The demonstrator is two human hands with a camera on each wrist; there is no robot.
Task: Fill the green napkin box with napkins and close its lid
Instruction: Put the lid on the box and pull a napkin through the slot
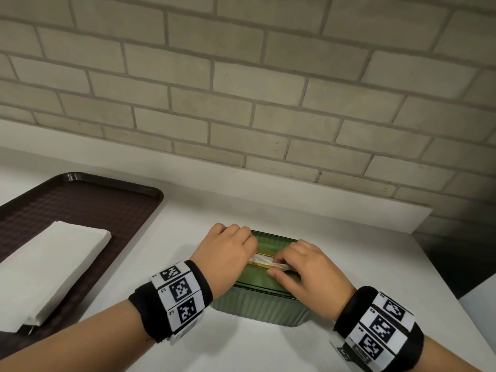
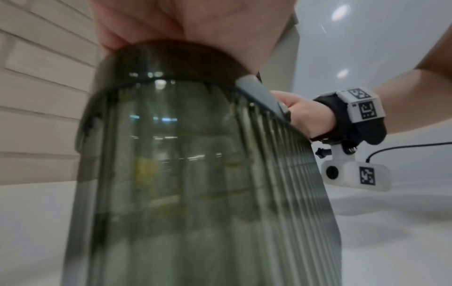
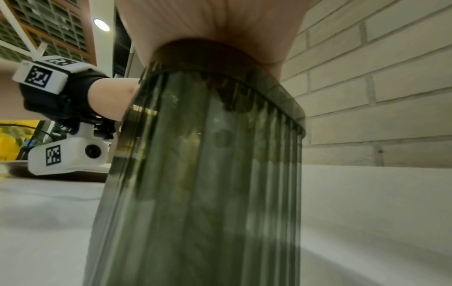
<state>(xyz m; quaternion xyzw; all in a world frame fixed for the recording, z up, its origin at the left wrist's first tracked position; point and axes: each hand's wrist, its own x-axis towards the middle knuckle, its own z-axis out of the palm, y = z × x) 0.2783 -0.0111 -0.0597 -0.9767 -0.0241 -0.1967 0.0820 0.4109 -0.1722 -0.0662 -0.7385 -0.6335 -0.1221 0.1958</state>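
Note:
The green ribbed napkin box (image 1: 255, 304) stands on the white counter with its lid (image 1: 255, 276) lying on top. A strip of white napkin (image 1: 259, 259) shows in the lid's gold-edged slot. My left hand (image 1: 228, 248) lies over the lid's left end, fingers curled over the far edge. My right hand (image 1: 303, 269) is on the lid's right part, fingertips curled onto the napkin at the slot and thumb on the lid. Both wrist views show the box wall (image 2: 183, 154) (image 3: 208, 174) close up under each palm (image 2: 183, 23) (image 3: 208, 19); the fingertips are hidden there.
A dark brown tray (image 1: 94, 205) sits to the left with a stack of white napkins (image 1: 53, 264) on it. A brick wall (image 1: 241, 103) runs behind the counter. The counter's right edge (image 1: 434, 267) drops off close to the box.

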